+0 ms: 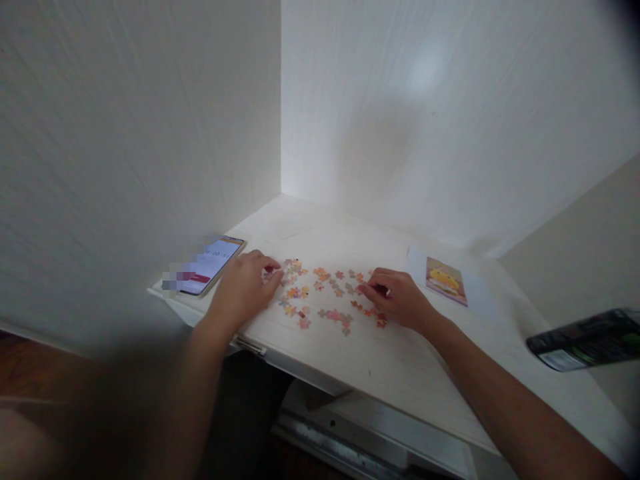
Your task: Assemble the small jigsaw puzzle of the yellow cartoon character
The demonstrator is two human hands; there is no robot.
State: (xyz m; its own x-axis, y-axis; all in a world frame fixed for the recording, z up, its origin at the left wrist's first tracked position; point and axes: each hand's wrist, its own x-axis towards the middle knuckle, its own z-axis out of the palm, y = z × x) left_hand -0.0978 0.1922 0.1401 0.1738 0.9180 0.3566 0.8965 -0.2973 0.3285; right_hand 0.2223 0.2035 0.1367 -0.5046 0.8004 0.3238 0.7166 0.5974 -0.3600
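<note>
Dozens of small knobbed cardboard puzzle pieces (325,297) lie scattered on the pale wood-grain desk (400,367). Left hand (243,288) and right hand (399,297) each pinch one, fingers curled; bare desk lies nearer.

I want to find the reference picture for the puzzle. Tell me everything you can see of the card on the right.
The card lies flat on the white desk, just right of the right hand, not touching it. It is a small upright rectangle, pinkish, printed with a yellow figure, resting on a white sheet. Details are too blurred to read.
</note>
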